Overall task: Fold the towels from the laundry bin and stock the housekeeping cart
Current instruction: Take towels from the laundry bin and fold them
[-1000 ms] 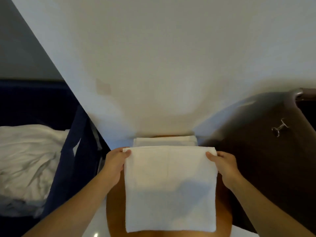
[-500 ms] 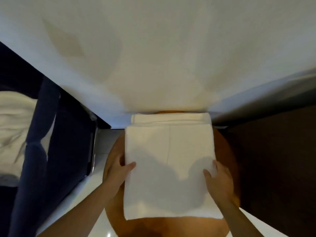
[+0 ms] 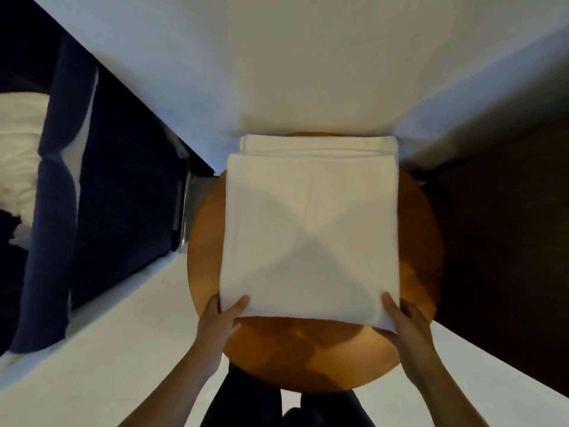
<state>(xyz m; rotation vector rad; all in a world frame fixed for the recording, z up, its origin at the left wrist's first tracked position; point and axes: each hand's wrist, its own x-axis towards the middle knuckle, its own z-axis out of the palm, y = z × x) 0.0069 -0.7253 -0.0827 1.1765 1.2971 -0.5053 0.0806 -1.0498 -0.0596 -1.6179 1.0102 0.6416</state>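
Evidently both the left hand (image 3: pixel 222 318) and right hand (image 3: pixel 405 320) pinch the towel's (image 3: pixel 308 235) near corners, likely to fold it away from them

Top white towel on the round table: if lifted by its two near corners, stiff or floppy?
Likely floppy: the top towel is soft cloth with creases, so its far end would probably sag. Probably light, since the left hand and right hand manage it by thumb pinches. Unlikely to slide freely on the folded towel beneath.
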